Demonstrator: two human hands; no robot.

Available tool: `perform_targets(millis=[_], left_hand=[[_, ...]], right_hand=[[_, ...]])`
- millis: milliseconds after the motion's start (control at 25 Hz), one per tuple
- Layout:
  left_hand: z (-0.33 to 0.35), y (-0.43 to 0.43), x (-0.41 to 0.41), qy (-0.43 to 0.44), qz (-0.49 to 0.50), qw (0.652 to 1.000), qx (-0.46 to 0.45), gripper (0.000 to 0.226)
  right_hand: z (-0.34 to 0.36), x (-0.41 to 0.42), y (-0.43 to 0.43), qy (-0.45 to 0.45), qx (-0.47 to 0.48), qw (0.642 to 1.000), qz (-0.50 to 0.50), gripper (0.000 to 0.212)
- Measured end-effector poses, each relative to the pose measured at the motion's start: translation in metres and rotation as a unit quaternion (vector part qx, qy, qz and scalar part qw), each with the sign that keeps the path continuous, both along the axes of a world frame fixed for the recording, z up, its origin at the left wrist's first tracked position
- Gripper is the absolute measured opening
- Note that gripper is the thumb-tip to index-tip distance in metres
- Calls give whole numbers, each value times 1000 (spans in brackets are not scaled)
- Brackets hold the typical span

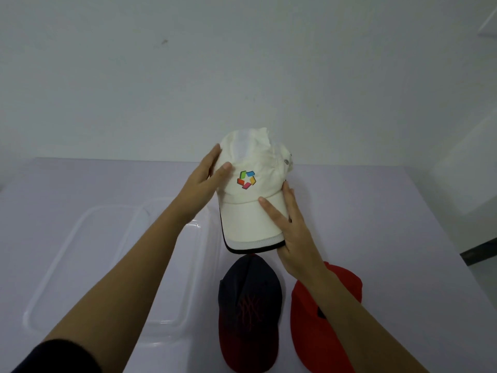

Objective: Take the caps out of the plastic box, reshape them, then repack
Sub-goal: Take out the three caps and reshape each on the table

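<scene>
Three caps out, the white one held up in both hands

Both hands hold the white cap (250,189) up above the middle of the table (376,211), its brim toward the person. The left hand (204,187) closes on the crown's left side, thumb lying on the front panel and fingers wrapped behind. The right hand (293,230) clasps the right edge of the brim, thumb flat on top, fingers curled under. On the front panel sits a small badge (246,179) of coloured blocks, green, blue, yellow, pink and red, set in a ring; no lettering can be read on it. The brim is edged in black.

Near the table's front edge lie two more caps, side by side and just apart: a dark navy cap (250,305) bearing red stitched lettering too dim to make out, perhaps interlocked initials, and a red cap (322,319) partly hidden by the right forearm. To their left, toward the front left corner, rests the clear plastic box (80,259), the left forearm crossing over it. A dark sleeve (56,356) shows at the lower left.
</scene>
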State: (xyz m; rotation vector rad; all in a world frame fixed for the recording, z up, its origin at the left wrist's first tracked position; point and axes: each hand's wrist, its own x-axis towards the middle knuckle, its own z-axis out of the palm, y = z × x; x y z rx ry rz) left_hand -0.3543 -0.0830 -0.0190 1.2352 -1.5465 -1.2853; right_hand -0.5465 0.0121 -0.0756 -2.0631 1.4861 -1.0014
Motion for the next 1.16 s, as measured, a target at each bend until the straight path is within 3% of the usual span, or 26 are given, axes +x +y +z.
perform_targets(millis=[160,320,400,480,600,680,720,800,920,1040,1160], left_hand=[[0,-3,1,-26,-51,998,18,32],[-1,2,-5,16,-29,999,-2,30],[0,3,-6,-21,-10,999,-36,33],[3,1,-3,-61,8,996,-62,44],[8,2,-1,-95,-15,993,-73,63],[12,7,-7,-87,-39,993,-71,69],[14,10,-13,-70,-41,994,-67,68],[17,14,-21,-36,-28,997,-69,50],[20,19,-16,-51,-48,993,-98,9],[18,19,-3,-146,-122,974,-123,9],[19,17,0,-183,-135,970,-90,8]], right_hand=[[-7,-1,6,15,-2,1000,1,58],[-16,-3,8,46,2,999,8,86],[-12,-6,11,66,47,995,52,98],[0,-12,15,24,111,988,101,100],[24,-19,8,-92,41,994,28,75],[38,-19,-8,-96,-6,995,-27,52],[44,-18,-17,-84,12,996,-27,51],[50,-17,-32,-57,75,996,-4,45],[56,-23,-40,-60,102,993,14,9],[57,-30,-39,-43,108,993,33,5],[56,-30,-39,-11,115,992,48,9]])
